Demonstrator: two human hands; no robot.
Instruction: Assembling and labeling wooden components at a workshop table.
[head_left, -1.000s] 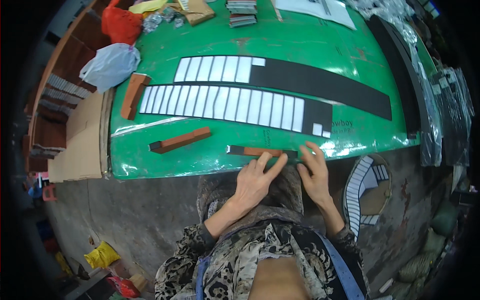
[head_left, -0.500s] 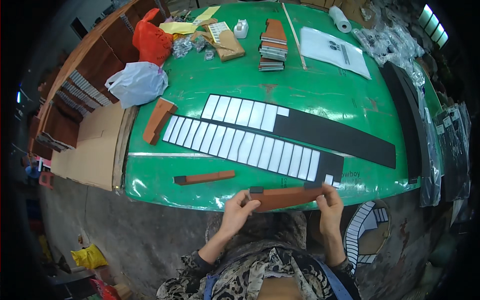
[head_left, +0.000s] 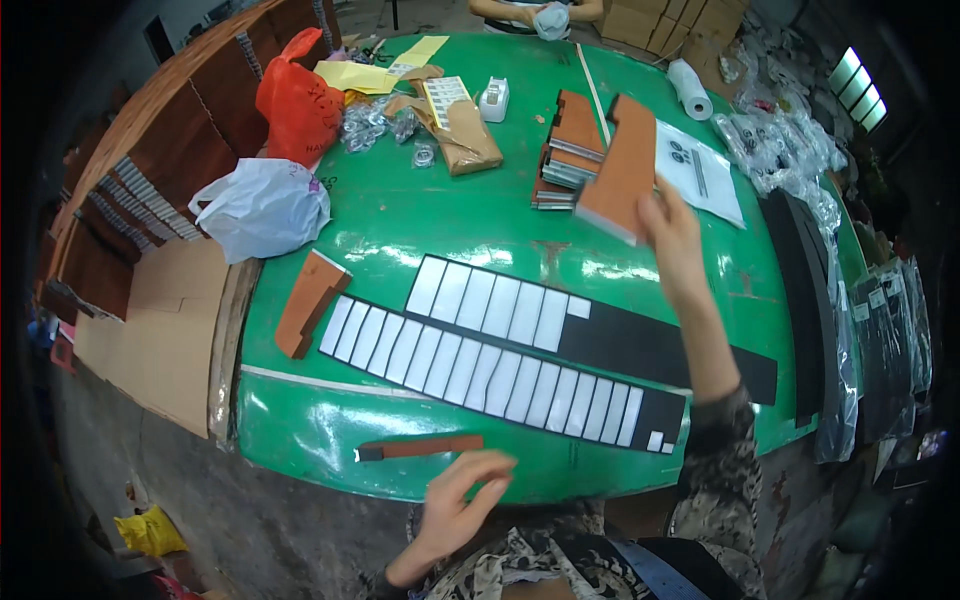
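Reaching far over the green table, my right hand (head_left: pixel 672 225) grips a brown wood-look panel (head_left: pixel 625 160) with a stepped outline and a pale end. The panel is tilted beside a stack of similar brown pieces (head_left: pixel 578 125), partly covering it. Near the front edge my left hand (head_left: pixel 465 505) is empty, its fingers loosely apart. Just beyond it lies a narrow brown piece (head_left: pixel 425 447) with a black pad on one end. Another brown piece (head_left: pixel 308 305) rests at the left. Two black strips with white rectangular pads, one nearer (head_left: pixel 490 385) and one farther (head_left: pixel 500 305), lie mid-table.
White (head_left: pixel 265 210) and red plastic bags (head_left: pixel 300 105) sit at the far left beside stacked brown panels (head_left: pixel 150 190). A tape dispenser (head_left: pixel 494 100) and a cardboard packet (head_left: pixel 465 140) stand behind. Black strips (head_left: pixel 795 300) line the right edge. Another person's hands (head_left: pixel 535 15) show at the far side.
My right hand has swung far forward, now holding a brown panel by the stack. My left hand has let go of the brown piece it held and moved slightly left. Another person has appeared.
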